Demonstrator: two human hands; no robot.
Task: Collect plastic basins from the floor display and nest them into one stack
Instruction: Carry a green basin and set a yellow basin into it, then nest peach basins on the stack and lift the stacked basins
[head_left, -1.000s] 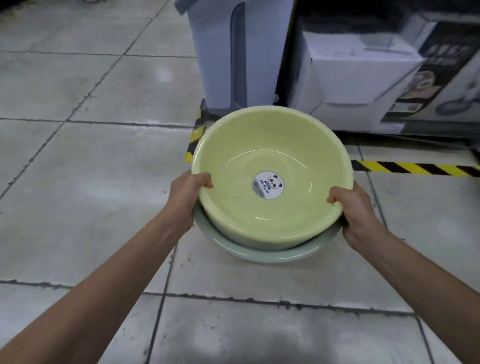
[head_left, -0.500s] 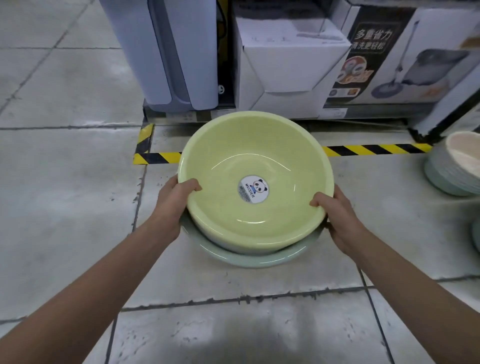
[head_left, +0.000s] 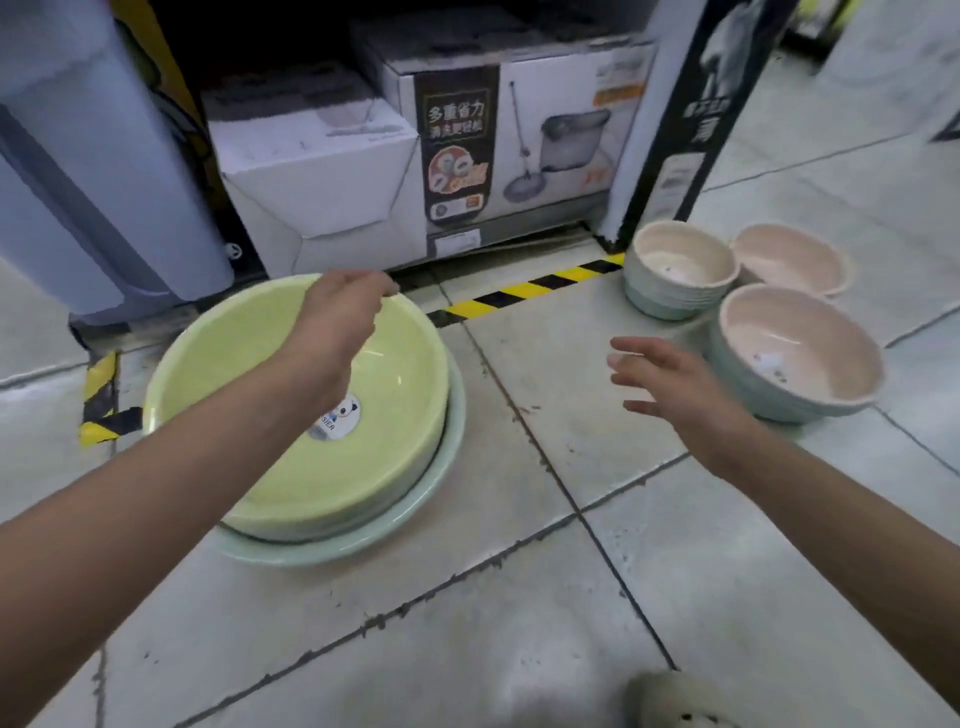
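Observation:
A large yellow-green basin (head_left: 234, 389) with a panda sticker sits nested in a pale green basin (head_left: 448, 467) on the tiled floor. My left hand (head_left: 337, 317) hangs over the yellow basin near its far rim, fingers loosely curled and holding nothing. My right hand (head_left: 670, 384) is in the air to the right of the basins, fingers spread. Beyond it stand smaller basins with cream-pink insides: a nested stack (head_left: 675, 270), a pink basin (head_left: 789, 260) behind, and a nearer stack (head_left: 800, 353) just past my right fingertips.
Boxed goods line the back: a white carton (head_left: 311, 171), a mop-set box (head_left: 550, 145) and a tall grey-blue appliance (head_left: 78, 171). Yellow-black hazard tape (head_left: 530, 291) runs along the floor in front. A shoe tip (head_left: 675, 701) shows at the bottom edge.
Both hands have let go of the yellow basin's rim, and it now rests in the green basin on the floor. My view has swung right; my right hand has moved toward the small basins.

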